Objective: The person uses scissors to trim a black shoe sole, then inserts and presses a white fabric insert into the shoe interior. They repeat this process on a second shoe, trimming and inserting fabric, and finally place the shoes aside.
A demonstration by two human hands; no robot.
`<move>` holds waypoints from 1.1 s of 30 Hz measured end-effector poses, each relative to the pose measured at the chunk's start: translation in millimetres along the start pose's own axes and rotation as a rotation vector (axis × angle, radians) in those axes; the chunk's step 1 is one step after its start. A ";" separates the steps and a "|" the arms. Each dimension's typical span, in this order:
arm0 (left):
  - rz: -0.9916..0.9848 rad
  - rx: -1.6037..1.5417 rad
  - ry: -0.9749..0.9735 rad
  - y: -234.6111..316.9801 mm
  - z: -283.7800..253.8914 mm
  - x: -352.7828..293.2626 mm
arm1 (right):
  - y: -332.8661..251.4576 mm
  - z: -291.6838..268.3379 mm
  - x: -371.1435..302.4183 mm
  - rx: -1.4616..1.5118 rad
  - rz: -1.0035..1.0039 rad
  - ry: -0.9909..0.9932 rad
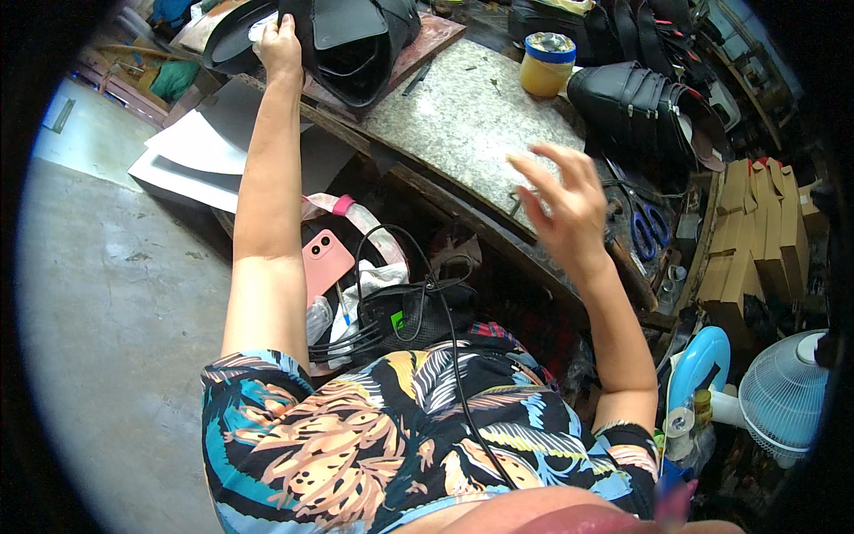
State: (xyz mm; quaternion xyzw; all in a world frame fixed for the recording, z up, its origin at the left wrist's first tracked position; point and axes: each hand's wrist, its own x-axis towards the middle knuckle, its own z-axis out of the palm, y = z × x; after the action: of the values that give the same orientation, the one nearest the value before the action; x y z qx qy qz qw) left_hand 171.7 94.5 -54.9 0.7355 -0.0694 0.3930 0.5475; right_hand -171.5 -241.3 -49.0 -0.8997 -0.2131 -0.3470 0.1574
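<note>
At the far left of the bench, my left hand [280, 52] is closed at the edge of a black leather shoe [356, 58], thumb uppermost. The shoe's dark opening faces me. Against the fingers shows a small white patch, too hidden to name. Left of this hand lies a rounded black shoe piece [233, 40]. My right hand [565, 200] hovers, slightly blurred, over the near edge of a speckled stone slab [463, 107]. Its fingers are apart and hold nothing.
A blue-rimmed jar of yellowish paste [547, 67] stands on the slab. Black strapped shoes [632, 107] and blue-handled scissors [649, 227] lie at right, near cardboard boxes [747, 231] and a fan [783, 392]. Below the bench are a pink phone [325, 262], a black cable and white sheets [200, 147].
</note>
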 end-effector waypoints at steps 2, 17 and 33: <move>-0.094 -0.062 -0.076 -17.6 3.2 3.3 | -9.1 29.0 29.3 0.052 -0.074 -0.049; 0.430 0.341 -0.620 36.3 27.8 21.7 | -10.4 199.4 194.1 0.102 0.002 0.060; 0.407 0.850 -0.604 65.7 39.9 -16.1 | -9.6 25.0 17.6 0.259 -0.169 -0.327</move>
State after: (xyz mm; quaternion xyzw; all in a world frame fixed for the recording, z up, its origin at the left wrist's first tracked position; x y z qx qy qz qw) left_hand 145.9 29.2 -19.8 0.9431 -0.1994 0.2561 0.0717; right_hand -150.6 -217.4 -53.2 -0.8951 -0.3534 -0.1784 0.2052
